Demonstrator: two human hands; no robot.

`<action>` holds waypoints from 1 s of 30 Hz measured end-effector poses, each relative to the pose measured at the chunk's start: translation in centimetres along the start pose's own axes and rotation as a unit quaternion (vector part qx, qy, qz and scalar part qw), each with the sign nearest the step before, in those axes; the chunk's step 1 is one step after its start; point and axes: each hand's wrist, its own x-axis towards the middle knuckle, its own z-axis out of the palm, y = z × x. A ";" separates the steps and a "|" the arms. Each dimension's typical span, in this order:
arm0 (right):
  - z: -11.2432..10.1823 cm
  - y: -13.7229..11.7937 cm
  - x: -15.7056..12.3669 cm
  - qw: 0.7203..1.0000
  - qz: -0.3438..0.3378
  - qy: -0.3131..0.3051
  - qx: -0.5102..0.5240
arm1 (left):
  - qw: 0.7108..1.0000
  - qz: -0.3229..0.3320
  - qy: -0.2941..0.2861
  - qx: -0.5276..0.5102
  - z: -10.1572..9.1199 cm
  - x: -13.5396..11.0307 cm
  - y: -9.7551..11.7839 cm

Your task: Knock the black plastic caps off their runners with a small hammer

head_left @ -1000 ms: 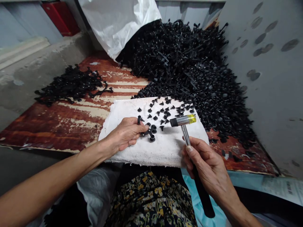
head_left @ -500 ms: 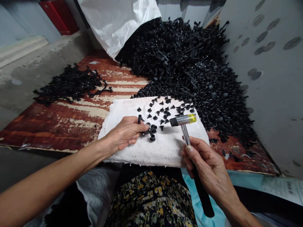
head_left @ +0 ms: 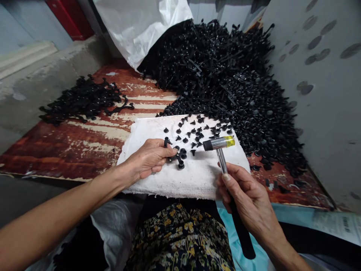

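My left hand [head_left: 153, 156] is closed, thumb and fingers pinching a black plastic part [head_left: 179, 160] with round knobbed ends, just over a white cloth pad [head_left: 146, 184]. My right hand [head_left: 245, 192] grips a mallet [head_left: 218, 143] by its black handle. The mallet's metal head, black at one end and yellow at the other, is raised above the pad's right side. Several small black plugs [head_left: 193, 152] with flat round heads lie scattered across the pad. Part of the piece in my left hand is hidden by the fingers.
A large heap of black parts [head_left: 220, 71] covers the back right of the worn red-brown board [head_left: 107, 131]. A smaller pile of black branched pieces [head_left: 84, 98] lies at left. A white sack [head_left: 143, 30] hangs behind; a grey panel [head_left: 321, 94] borders the right.
Hardly anything differs. The round end of the black part in my left hand has shifted very slightly; the mallet stays raised in my right hand.
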 end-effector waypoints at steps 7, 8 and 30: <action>0.2 0.1 0.1 1.000 0.003 0.002 0.009 | 1.000 -0.005 -0.004 -0.008 -0.1 0.1 0.0; 0.1 0.2 0.1 1.000 0.004 0.003 0.009 | 1.000 -0.005 -0.004 -0.006 0.0 0.1 0.0; -0.4 -0.1 -0.3 0.971 -0.106 -0.018 -0.214 | 0.990 -0.005 0.035 0.139 -0.1 0.4 0.2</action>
